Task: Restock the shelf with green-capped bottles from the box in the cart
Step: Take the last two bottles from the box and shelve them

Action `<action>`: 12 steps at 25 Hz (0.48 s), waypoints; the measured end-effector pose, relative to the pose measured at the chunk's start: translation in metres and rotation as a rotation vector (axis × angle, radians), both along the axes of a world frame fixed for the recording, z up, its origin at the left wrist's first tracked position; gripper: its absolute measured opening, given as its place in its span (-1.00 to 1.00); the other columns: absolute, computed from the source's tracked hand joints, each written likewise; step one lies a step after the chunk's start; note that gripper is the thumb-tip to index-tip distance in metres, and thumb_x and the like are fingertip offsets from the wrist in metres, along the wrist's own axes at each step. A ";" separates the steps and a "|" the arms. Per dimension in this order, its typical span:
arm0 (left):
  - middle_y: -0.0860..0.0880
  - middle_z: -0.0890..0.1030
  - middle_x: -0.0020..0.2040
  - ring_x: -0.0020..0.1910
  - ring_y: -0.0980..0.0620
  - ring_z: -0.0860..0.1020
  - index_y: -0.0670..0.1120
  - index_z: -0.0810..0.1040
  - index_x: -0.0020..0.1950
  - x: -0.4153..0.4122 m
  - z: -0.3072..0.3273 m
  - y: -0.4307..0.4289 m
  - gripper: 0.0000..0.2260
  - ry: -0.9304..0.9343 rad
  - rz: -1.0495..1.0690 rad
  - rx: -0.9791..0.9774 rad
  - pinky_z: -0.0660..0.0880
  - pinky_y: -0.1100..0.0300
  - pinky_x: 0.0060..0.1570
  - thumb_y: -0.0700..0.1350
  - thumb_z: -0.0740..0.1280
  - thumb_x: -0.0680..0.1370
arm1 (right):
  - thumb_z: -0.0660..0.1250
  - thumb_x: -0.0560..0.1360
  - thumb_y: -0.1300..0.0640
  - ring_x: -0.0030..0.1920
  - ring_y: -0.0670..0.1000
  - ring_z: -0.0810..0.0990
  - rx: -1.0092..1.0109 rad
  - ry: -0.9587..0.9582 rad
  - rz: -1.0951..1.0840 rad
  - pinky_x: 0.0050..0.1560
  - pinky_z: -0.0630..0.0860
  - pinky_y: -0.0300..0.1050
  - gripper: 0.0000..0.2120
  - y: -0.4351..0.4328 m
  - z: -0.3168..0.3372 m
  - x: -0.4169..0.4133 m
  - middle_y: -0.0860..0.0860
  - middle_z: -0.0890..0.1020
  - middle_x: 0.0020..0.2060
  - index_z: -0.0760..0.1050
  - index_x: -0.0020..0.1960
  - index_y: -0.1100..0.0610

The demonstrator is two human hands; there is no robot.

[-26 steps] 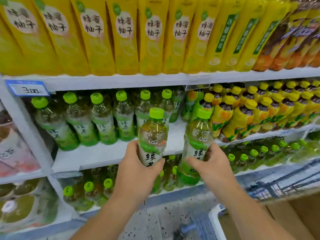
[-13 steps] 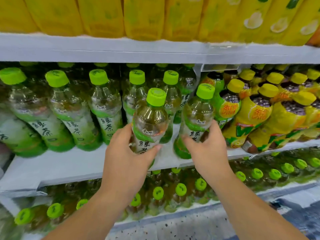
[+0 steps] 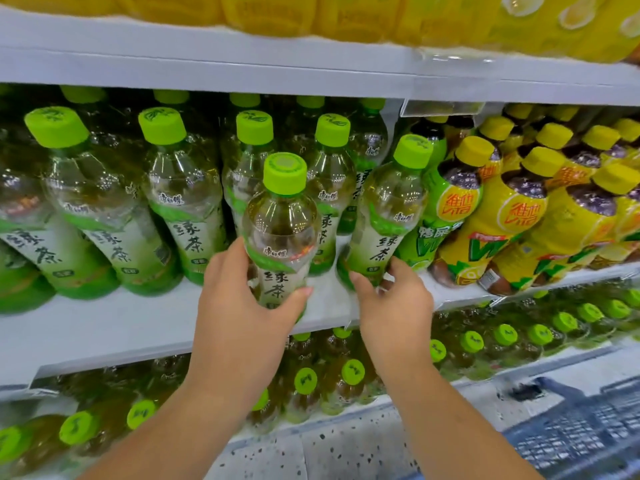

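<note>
Head view: the left hand (image 3: 242, 306) is wrapped around a green tea bottle (image 3: 282, 233) at centre frame, held upright over the front edge of the white shelf (image 3: 104, 327); the right hand (image 3: 391, 306) grips the base of a second green-capped bottle (image 3: 384, 216) at 3 o'clock of the first, leaning left. Best to seat each bottle upright in the bare front strip, label outward. Stocked green tea bottles (image 3: 180, 202) crowd behind at 12 o'clock, yellow-capped bottles (image 3: 502, 220) press in at 3 o'clock, leaving little room
</note>
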State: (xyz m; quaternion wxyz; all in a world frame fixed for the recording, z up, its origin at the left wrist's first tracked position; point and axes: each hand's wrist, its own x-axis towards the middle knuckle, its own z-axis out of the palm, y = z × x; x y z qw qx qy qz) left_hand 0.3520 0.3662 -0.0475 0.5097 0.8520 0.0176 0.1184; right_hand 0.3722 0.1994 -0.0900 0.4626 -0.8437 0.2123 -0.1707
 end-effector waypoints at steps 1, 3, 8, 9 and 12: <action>0.21 0.47 0.07 0.06 0.29 0.46 0.21 0.44 0.18 0.000 -0.002 0.001 -0.53 0.008 -0.008 0.015 0.36 0.43 -0.05 -0.01 0.58 0.39 | 0.46 0.48 -0.01 -0.09 -0.07 0.63 -0.015 -0.004 -0.011 0.00 0.61 -0.03 -0.77 0.000 0.000 0.007 -0.09 0.66 -0.07 0.59 0.10 0.02; 0.21 0.47 0.05 0.07 0.34 0.44 0.18 0.45 0.17 0.002 -0.003 0.003 -0.54 0.011 -0.014 0.050 0.37 0.46 -0.10 -0.02 0.58 0.38 | 0.45 0.49 -0.01 -0.09 -0.01 0.63 -0.057 0.004 -0.019 -0.03 0.61 -0.03 -0.77 0.001 -0.002 0.018 -0.05 0.66 -0.08 0.58 0.10 0.05; 0.19 0.45 0.03 0.04 0.41 0.42 0.17 0.45 0.11 0.002 -0.006 0.007 -0.59 0.055 -0.031 0.078 0.37 0.54 -0.15 -0.03 0.57 0.39 | 0.43 0.51 -0.02 -0.11 0.06 0.61 -0.083 0.027 -0.065 -0.11 0.56 -0.10 -0.77 0.005 0.000 0.029 -0.02 0.65 -0.15 0.56 0.05 0.11; 0.19 0.46 0.03 0.02 0.39 0.44 0.17 0.45 0.09 0.002 -0.007 0.007 -0.60 0.067 -0.031 0.078 0.36 0.51 -0.17 -0.02 0.57 0.39 | 0.45 0.51 -0.01 -0.12 0.04 0.59 -0.059 0.026 -0.105 -0.12 0.50 -0.14 -0.76 0.006 0.000 0.029 -0.04 0.63 -0.17 0.56 0.04 0.13; 0.21 0.46 0.03 0.01 0.33 0.46 0.16 0.48 0.10 0.002 -0.009 0.009 -0.61 0.080 -0.031 0.073 0.35 0.47 -0.15 -0.01 0.58 0.39 | 0.47 0.48 -0.07 -0.09 0.03 0.57 0.011 0.045 -0.215 -0.10 0.41 -0.19 -0.65 0.010 -0.006 0.032 0.01 0.61 -0.12 0.59 0.08 0.18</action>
